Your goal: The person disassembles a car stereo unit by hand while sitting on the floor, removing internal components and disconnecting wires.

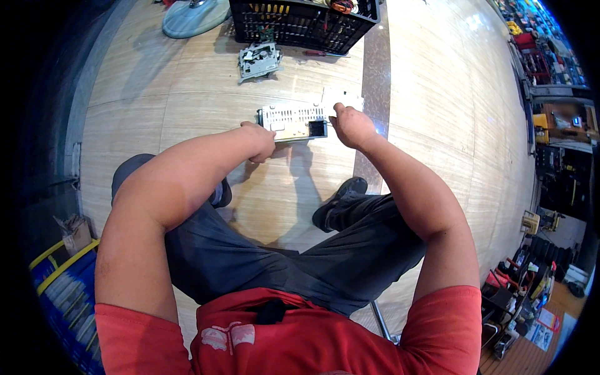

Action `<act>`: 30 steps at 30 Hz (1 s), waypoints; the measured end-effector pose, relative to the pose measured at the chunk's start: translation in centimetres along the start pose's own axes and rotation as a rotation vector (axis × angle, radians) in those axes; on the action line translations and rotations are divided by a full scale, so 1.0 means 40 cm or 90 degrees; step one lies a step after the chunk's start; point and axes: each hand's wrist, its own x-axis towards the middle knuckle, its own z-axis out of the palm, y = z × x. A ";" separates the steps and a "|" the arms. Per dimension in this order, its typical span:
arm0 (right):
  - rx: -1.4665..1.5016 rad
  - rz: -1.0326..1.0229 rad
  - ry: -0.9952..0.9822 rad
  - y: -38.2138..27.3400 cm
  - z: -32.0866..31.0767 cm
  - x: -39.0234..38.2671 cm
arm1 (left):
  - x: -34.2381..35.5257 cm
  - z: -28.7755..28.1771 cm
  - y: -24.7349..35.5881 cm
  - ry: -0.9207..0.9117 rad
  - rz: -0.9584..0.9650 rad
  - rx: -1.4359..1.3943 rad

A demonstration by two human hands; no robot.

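Note:
A low silver electronics case (294,115) with slotted vents sits over the floor in front of me, its lower side showing a tan circuit board and a black square part. My left hand (257,140) is closed round the left end of the case. At the other end, my right hand (351,125) pinches a flat, pale metal plate (345,96) beside the case. Whether the plate still touches the case cannot be made out. Farther off on the floor lies a metal disc-drive mechanism (259,61), apart from both hands.
A black plastic crate (300,34) holding tools and cables stands at the far side, with a red-handled screwdriver (315,54) at its foot. To its left is a round grey base (195,17). Crowded shelves line the right. A blue rack with yellow edging (65,294) stands left.

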 end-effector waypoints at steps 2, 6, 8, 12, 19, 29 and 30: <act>-0.005 -0.006 -0.011 0.000 -0.003 0.003 | -0.001 0.000 -0.002 0.000 -0.001 0.003; -0.031 -0.074 0.013 0.004 0.002 -0.001 | -0.001 -0.001 0.001 0.009 0.002 -0.008; -0.015 -0.090 0.027 0.005 0.004 -0.001 | -0.002 -0.002 0.003 0.012 0.003 -0.006; 0.024 -0.034 0.047 -0.009 0.001 -0.008 | -0.004 -0.007 0.003 -0.004 0.000 0.004; -0.019 -0.033 -0.003 -0.007 -0.006 0.004 | 0.002 -0.002 0.006 0.000 -0.012 -0.002; 0.015 0.000 -0.014 -0.011 -0.018 0.005 | -0.011 -0.013 0.009 -0.021 -0.017 0.019; 0.018 -0.010 -0.013 -0.006 -0.017 0.006 | -0.011 -0.014 0.009 -0.017 -0.016 0.011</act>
